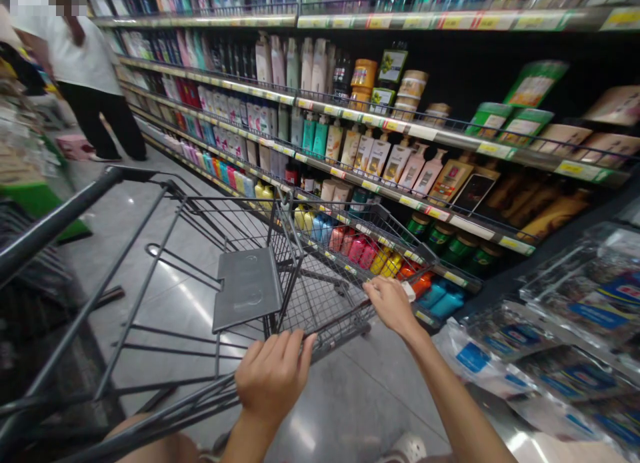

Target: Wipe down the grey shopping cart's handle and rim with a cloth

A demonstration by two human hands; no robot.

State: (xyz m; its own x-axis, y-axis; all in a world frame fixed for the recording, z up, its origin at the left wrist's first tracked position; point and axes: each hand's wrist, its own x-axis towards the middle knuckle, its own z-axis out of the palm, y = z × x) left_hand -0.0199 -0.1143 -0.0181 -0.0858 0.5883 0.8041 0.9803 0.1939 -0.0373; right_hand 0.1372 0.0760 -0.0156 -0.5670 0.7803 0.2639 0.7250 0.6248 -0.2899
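Two bare hands were closed on one shopping cart (55, 220) on the grey floor (360, 383), the left hand (274, 376) with its fingers curled over the near side rail, the right hand (393, 303) clasped round the same rail, closer to the basket's front corner. One seat flap (249, 289) lay within the frame. Beyond, two teal pump bottles (320, 137) stood near one shelf's (370, 187) front edge, three green tubs (536, 86) sat toward the upper shelf's (450, 139) right end, and one person (83, 56) stood far left.
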